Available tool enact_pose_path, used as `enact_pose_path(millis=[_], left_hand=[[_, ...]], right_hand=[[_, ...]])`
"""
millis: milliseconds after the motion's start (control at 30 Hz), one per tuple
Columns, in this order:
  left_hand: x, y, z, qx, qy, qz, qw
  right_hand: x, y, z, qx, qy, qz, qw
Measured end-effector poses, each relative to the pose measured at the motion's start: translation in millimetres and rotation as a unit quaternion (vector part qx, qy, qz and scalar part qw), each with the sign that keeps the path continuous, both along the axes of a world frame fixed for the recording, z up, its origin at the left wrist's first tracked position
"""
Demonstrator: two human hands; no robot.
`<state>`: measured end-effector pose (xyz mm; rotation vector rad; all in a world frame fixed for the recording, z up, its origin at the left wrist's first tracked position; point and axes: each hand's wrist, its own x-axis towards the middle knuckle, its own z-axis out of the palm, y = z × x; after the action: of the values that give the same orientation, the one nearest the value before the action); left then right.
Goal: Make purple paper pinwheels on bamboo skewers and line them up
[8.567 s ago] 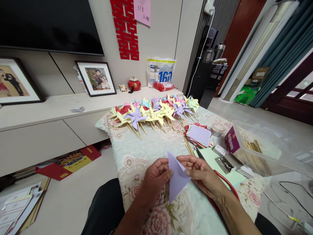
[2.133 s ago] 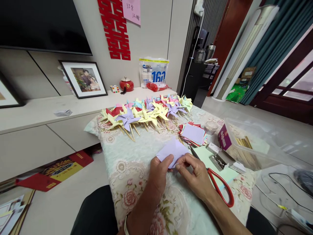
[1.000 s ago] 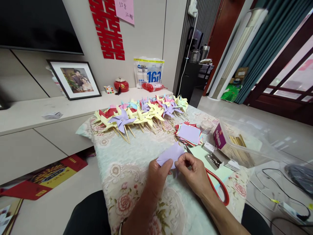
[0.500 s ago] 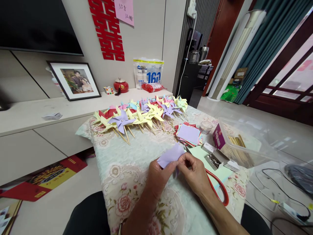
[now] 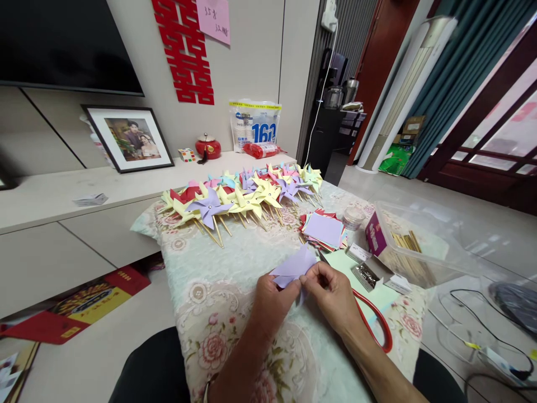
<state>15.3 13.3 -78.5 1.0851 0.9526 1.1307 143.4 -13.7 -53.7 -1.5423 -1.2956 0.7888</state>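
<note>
A lilac paper square [image 5: 293, 265], partly folded, is pinched between my left hand [image 5: 273, 301] and my right hand [image 5: 331, 298] just above the floral tablecloth [image 5: 218, 291]. Both hands grip its near edge with thumb and fingers. Red-handled scissors [image 5: 377, 330] lie on the cloth right of my right hand, partly hidden by it. A stack of coloured paper squares [image 5: 324, 229] sits just beyond the hands. A row of finished paper pinwheels on sticks [image 5: 243, 196] lies along the far side of the table.
A clear plastic box [image 5: 415, 246] with wooden sticks stands at the right, beside a small round tin [image 5: 353, 215] and small boxes of pins [image 5: 368, 274]. A low cabinet [image 5: 62, 224] with a framed photo [image 5: 128, 137] runs behind. Cables [image 5: 470, 319] lie on the floor at right.
The paper went from an upright triangle to a flatter fold held low near the cloth. In the last second both hands only shifted slightly on its near edge.
</note>
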Motion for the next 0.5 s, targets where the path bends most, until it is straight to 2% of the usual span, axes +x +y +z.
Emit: enact_pose_path(millis=[267, 400, 500], left_hand=[[-5.7, -0.3, 8.7, -0.041, 0.043, 0.043, 0.997], [-9.1, -0.2, 15.2, -0.076, 0.012, 0.046, 0.996], [-10.6, 0.3, 16.3, -0.099, 0.003, 0.038, 0.994]], right_hand=[[-1.3, -4.0, 1.9, 0.005, -0.023, 0.014, 1.0], [6.8, -5.9, 5.4, 0.069, -0.027, -0.017, 0.997], [17.5, -2.2, 5.1, 0.104, 0.022, -0.042, 0.993]])
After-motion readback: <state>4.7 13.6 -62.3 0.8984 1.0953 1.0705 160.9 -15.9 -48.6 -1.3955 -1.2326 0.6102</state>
